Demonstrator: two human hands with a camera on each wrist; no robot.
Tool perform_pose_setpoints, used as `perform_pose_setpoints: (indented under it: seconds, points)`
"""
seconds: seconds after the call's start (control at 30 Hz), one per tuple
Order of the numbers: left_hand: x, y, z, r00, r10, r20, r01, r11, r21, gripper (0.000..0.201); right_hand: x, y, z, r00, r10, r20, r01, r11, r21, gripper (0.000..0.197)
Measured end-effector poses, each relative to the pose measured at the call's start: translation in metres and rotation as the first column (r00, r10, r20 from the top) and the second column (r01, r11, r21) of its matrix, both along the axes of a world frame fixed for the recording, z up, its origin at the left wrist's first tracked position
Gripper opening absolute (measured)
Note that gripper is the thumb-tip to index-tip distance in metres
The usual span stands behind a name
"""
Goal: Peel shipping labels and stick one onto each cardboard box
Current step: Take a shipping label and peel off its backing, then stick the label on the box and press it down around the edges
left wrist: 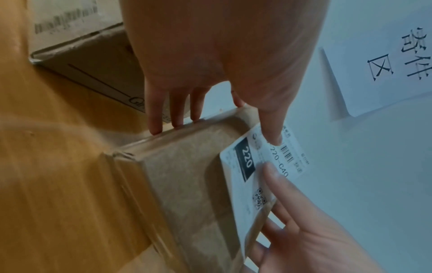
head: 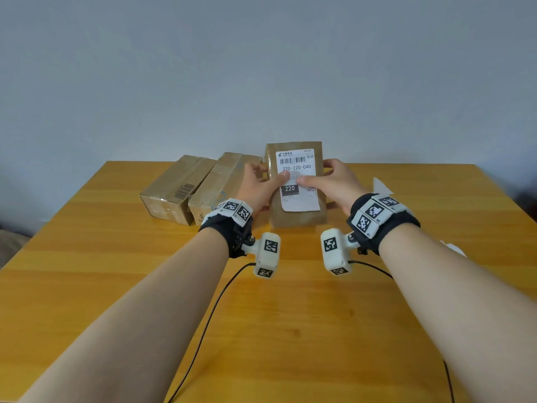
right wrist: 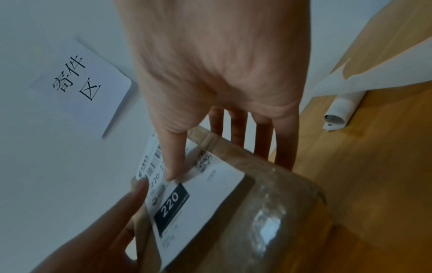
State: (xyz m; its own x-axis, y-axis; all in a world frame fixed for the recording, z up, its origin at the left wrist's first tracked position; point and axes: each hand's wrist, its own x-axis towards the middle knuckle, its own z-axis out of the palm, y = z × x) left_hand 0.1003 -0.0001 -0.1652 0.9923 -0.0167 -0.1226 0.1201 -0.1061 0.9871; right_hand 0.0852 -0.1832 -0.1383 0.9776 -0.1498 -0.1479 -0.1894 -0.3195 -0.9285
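Both hands, left hand point(head: 257, 184) and right hand point(head: 334, 181), grip an upright brown cardboard box point(head: 296, 216), thumbs pressing its white printed shipping label point(head: 299, 199), on a yellow wooden table point(head: 116, 271).

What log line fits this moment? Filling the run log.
hands: left, right gripping upright brown cardboard box | thumbs pressing white shipping label
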Motion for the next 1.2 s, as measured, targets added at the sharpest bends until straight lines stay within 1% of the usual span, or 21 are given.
perform_pose_setpoints:
  seconds: [0.17,0.27,0.33,0.4,0.57,0.63,0.73,0.8,0.83,0.93,0.97,1.0,1.1,1.2]
  points:
    - [0.011,-0.001,-0.011,0.999,-0.01,0.041,0.012,0.998,-0.055,0.044,0.012,0.003,-0.011,0.999,0.019,0.051,-0.016,0.999,-0.05,0.083]
    - [0.021,-0.004,-0.02,0.996,0.033,0.078,-0.026,0.996,-0.09,0.039,0.022,0.007,-0.015,0.997,0.079,0.02,-0.077,0.995,-0.067,0.093]
    - [0.026,-0.006,-0.025,0.995,0.068,0.079,-0.057,0.99,-0.128,0.038,0.028,0.01,-0.016,0.995,0.101,0.012,-0.1,0.993,-0.064,0.09]
    - [0.03,-0.008,-0.026,0.992,0.098,0.084,-0.086,0.987,-0.134,0.037,0.034,0.011,-0.015,0.994,0.103,0.039,-0.101,0.994,-0.052,0.084]
    - [0.04,-0.013,-0.019,0.977,0.17,0.127,-0.149,0.976,-0.156,0.032,0.047,0.01,-0.018,0.992,0.07,0.101,-0.07,0.998,0.002,0.085]
    - [0.045,-0.014,-0.02,0.973,0.177,0.152,-0.151,0.975,-0.164,0.033,0.051,0.01,-0.021,0.992,0.066,0.108,-0.066,0.998,-0.004,0.083]
    - [0.051,-0.016,-0.025,0.974,0.183,0.137,-0.157,0.971,-0.181,0.037,0.056,0.01,-0.027,0.989,0.068,0.128,-0.069,0.998,0.0,0.08]
    - [0.052,-0.017,-0.024,0.973,0.193,0.126,-0.166,0.965,-0.202,0.039,0.061,0.01,-0.032,0.987,0.051,0.151,-0.054,0.998,0.016,0.082]
    - [0.053,-0.018,-0.023,0.973,0.198,0.12,-0.169,0.961,-0.218,0.04,0.063,0.01,-0.035,0.986,0.041,0.161,-0.045,0.999,0.025,0.086]
    - [0.056,-0.017,-0.018,0.971,0.196,0.14,-0.158,0.957,-0.241,0.056,0.069,0.009,-0.041,0.972,0.024,0.232,-0.033,0.999,0.033,0.107]
    - [0.057,-0.018,-0.018,0.97,0.19,0.152,-0.148,0.957,-0.251,0.059,0.071,0.008,-0.043,0.966,0.021,0.259,-0.031,0.999,0.034,0.11]
    - [0.059,-0.018,-0.016,0.97,0.178,0.166,-0.129,0.955,-0.267,0.059,0.074,0.008,-0.044,0.957,0.025,0.288,-0.036,0.999,0.033,0.11]
    - [0.062,-0.016,-0.016,0.969,0.121,0.217,-0.06,0.962,-0.267,0.058,0.076,0.006,-0.048,0.935,0.04,0.352,-0.051,0.998,0.024,0.1]
    - [0.068,-0.019,-0.023,0.957,0.102,0.27,-0.036,0.971,-0.238,0.056,0.079,0.003,-0.052,0.929,0.033,0.369,-0.04,0.999,0.012,0.101]
